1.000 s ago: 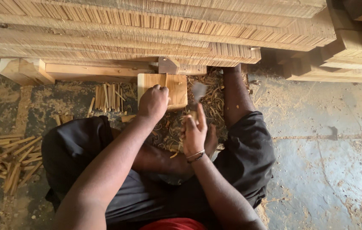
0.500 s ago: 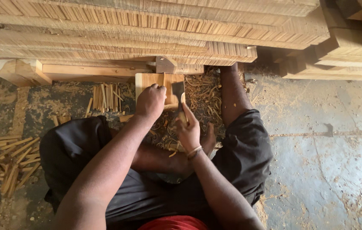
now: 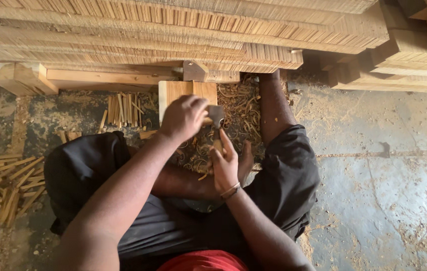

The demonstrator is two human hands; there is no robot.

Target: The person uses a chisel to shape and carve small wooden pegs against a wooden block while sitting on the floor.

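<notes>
I sit on the floor with a pale wooden block (image 3: 186, 91) standing in front of me. My left hand (image 3: 183, 118) is closed on a small piece of wood held on top of that block; the piece itself is mostly hidden by my fingers. My right hand (image 3: 225, 163) grips the wooden handle of a small hatchet (image 3: 216, 120), whose grey blade sits just right of my left hand, at the block's near right corner. Wood shavings (image 3: 238, 108) lie heaped around the block and between my legs.
Stacked bundles of thin wooden slats (image 3: 183, 35) fill the top of the view, resting on timber blocks (image 3: 20, 78). Split sticks lie in a small pile (image 3: 123, 108) left of the block and a larger pile (image 3: 5, 183) at far left. Bare concrete floor (image 3: 384, 165) spreads to the right.
My right hand brought the hatchet down and in toward my left hand on the block. The left hand stayed on the block, and the view shifted slightly.
</notes>
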